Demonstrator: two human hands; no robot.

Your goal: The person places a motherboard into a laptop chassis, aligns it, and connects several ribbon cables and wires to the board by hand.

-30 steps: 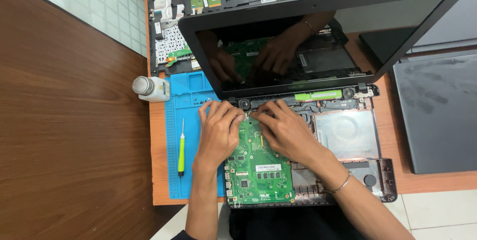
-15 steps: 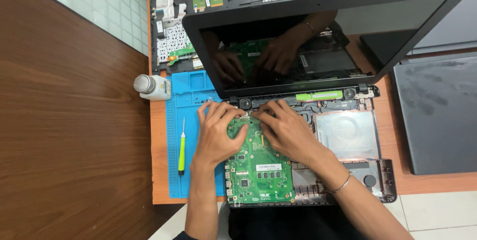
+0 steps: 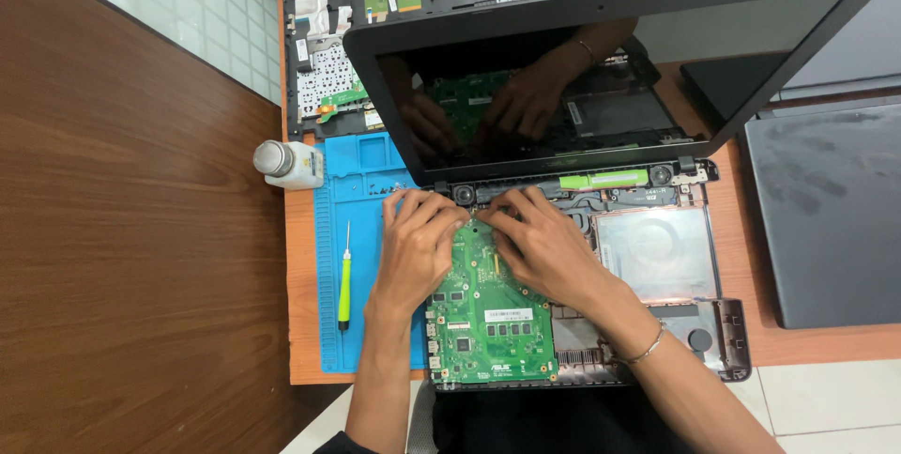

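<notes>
An opened laptop base (image 3: 713,341) lies on the orange table with its green motherboard (image 3: 488,323) exposed. My left hand (image 3: 418,247) rests on the board's upper left corner, fingers curled down by the hinge. My right hand (image 3: 540,243), a thin bracelet on its wrist, presses on the board's top edge just right of the left hand. Fingertips of both hands meet near the hinge bar. The dark screen (image 3: 601,69) stands tilted open above them and mirrors both hands. Whether either hand pinches a small part is hidden.
A blue work mat (image 3: 361,210) lies left of the laptop with a yellow-green screwdriver (image 3: 344,276) on it. A white bottle (image 3: 286,163) stands at the mat's corner. A removed keyboard panel (image 3: 328,69) lies behind. Another dark laptop (image 3: 826,210) sits at right.
Both hands stay on the board's top edge. The fingers have shifted slightly; the board and laptop base remain in place.
</notes>
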